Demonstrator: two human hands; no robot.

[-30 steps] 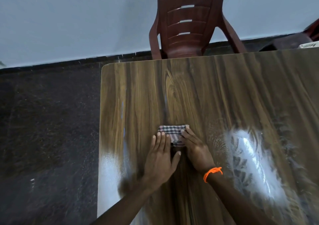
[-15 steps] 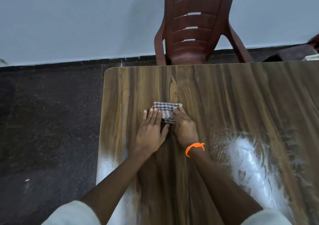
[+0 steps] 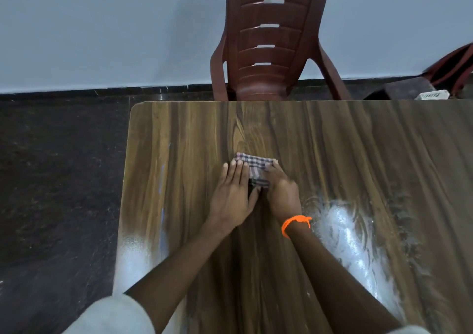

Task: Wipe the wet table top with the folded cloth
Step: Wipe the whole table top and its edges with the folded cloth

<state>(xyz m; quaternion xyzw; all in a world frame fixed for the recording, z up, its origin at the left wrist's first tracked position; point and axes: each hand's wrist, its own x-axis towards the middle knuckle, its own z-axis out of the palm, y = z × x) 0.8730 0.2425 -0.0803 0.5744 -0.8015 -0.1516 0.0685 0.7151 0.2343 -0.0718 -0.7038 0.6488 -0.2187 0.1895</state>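
Two flat hands, left hand [image 3: 234, 195] and right hand [image 3: 281, 193], fingers straight, pressing the checked folded cloth [image 3: 253, 166] on the wet table top [image 3: 345, 154], side by side.

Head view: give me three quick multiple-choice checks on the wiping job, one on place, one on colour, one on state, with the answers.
1. Where does the folded cloth lie on the table top?
A. at the near right corner
B. mid-table, in front of the chair
C. hanging over the left edge

2. What colour is the wrist band?
A. orange
B. green
C. white

3. How are the hands placed?
A. both lifted off the table
B. only one touches the cloth
C. both press flat on the cloth

Answers:
1 B, the cloth sits in line with the chair, away from every edge.
2 A, a bright orange band circles the right wrist.
3 C, the left hand and the right hand lie with straight fingers on the cloth.
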